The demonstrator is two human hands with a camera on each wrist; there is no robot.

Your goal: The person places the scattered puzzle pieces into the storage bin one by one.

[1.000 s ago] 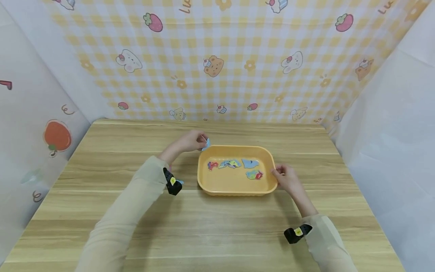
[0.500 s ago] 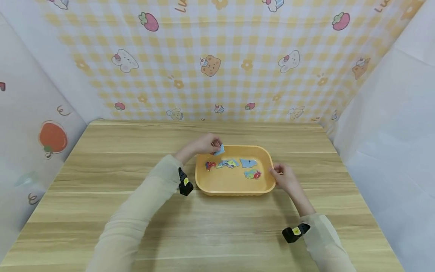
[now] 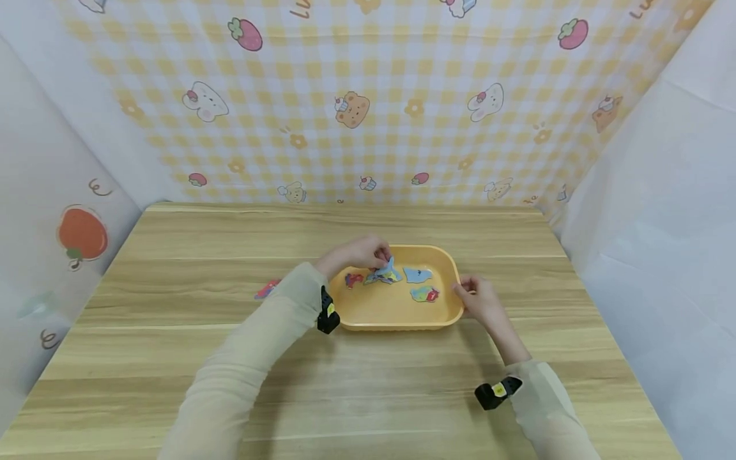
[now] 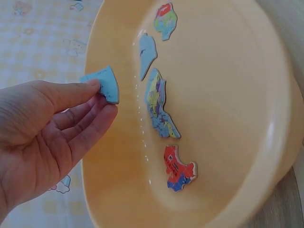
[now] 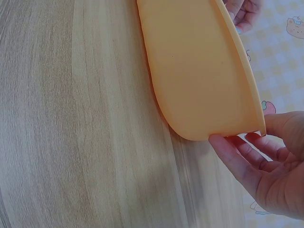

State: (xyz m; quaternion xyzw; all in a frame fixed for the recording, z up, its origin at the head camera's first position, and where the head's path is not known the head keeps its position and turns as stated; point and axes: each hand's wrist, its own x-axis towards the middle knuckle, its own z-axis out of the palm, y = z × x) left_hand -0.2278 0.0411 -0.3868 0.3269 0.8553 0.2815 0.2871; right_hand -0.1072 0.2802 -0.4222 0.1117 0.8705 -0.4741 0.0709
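Observation:
My left hand [image 3: 366,251] reaches over the yellow tray [image 3: 397,313] and pinches a light-blue map puzzle piece [image 4: 109,86] between thumb and fingers. In the left wrist view, the tray floor holds several flat pieces: a red-and-blue one [image 4: 179,173], a long multicoloured one [image 4: 156,102], a plain pale-blue one [image 4: 148,53] and a green one with a red patch [image 4: 165,23]. In the head view the held piece overlaps the multicoloured one. At the tray's right end, my right hand [image 3: 480,299] grips the rim with thumb and fingers.
A red-and-purple puzzle piece [image 3: 266,289] lies on the wooden table [image 3: 368,390] left of the tray, partly behind the left sleeve [image 3: 287,306]. A checked cloth backdrop [image 3: 402,153] rises behind the table, with white cloth walls at both sides.
My left hand has carried the light-blue piece rightward from outside the tray's back left corner to over its inside. My right hand keeps its grip on the rim. The head view shifts slightly.

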